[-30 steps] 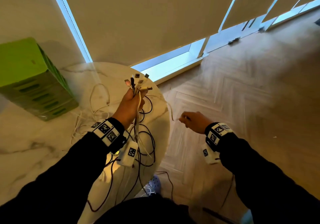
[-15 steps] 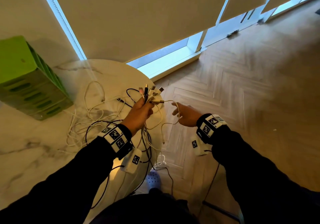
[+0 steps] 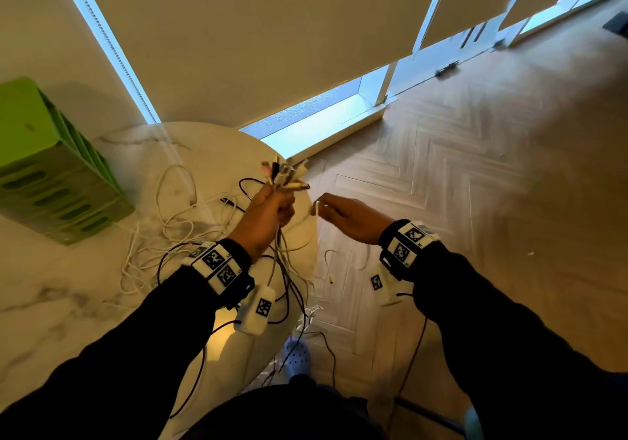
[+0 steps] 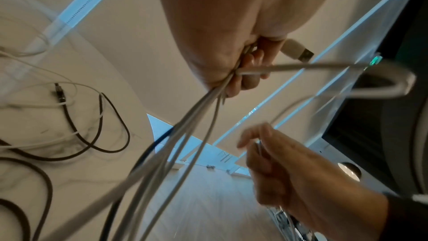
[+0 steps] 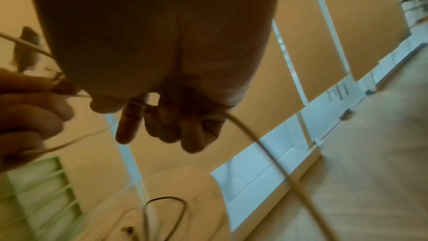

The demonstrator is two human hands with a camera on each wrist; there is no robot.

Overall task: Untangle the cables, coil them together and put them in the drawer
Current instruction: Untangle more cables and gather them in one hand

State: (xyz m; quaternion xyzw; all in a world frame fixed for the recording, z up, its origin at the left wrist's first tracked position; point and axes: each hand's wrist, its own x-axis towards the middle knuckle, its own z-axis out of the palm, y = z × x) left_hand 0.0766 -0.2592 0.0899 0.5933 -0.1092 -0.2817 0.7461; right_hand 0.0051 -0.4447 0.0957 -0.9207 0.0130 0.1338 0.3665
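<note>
My left hand (image 3: 272, 206) grips a bundle of white and black cables (image 3: 285, 176) just below their plugs, which fan out above the fist over the round table's right edge. The strands (image 4: 185, 135) hang down from the fist (image 4: 231, 61). My right hand (image 3: 346, 215) is just to the right, over the floor, and pinches one thin white cable (image 5: 254, 144) that runs through its curled fingers (image 5: 176, 125) and loops back toward the bundle. More white and black cables (image 3: 163, 232) lie tangled on the marble table. The green drawer unit (image 3: 51, 181) stands at the table's far left.
The round marble table (image 3: 51, 303) ends right beside my left hand. Wooden herringbone floor (image 3: 475, 184) lies to the right, with cable ends trailing down by my shoe (image 3: 297, 354). Blinds and a low window (image 3: 323, 120) stand behind.
My left hand lowered the bundle toward the table edge, then lifted it slightly. My right hand came in from the right and took hold of one white cable near the bundle.
</note>
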